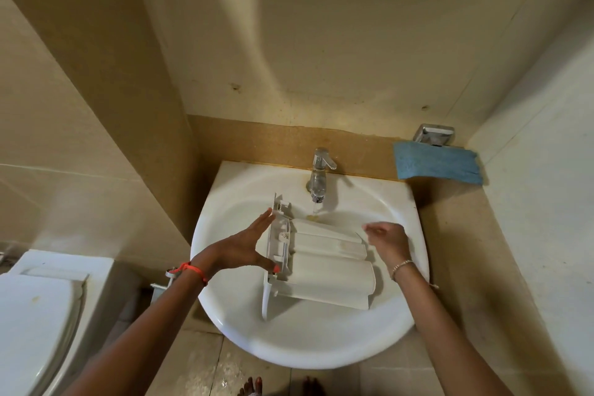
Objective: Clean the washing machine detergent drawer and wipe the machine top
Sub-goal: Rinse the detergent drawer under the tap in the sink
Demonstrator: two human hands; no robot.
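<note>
**Drawer [331, 276] in sink [305, 354]**

The white sink holds the drawer, which lies across the basin with its front panel to the left. Left hand [241, 251], fingers straight and spread wide, touches the panel. Right hand [387, 239], fingers curled, is at the drawer's far end; whether it grips cannot be told. Blue cloth [437, 164] hangs right of the running tap [319, 170].

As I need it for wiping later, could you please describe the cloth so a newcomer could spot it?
Find the round white ceramic washbasin against the beige wall. Right of its chrome tap, just below a chrome wall fitting, is a rectangular blue fabric cloth. It is the only blue thing there.
</note>
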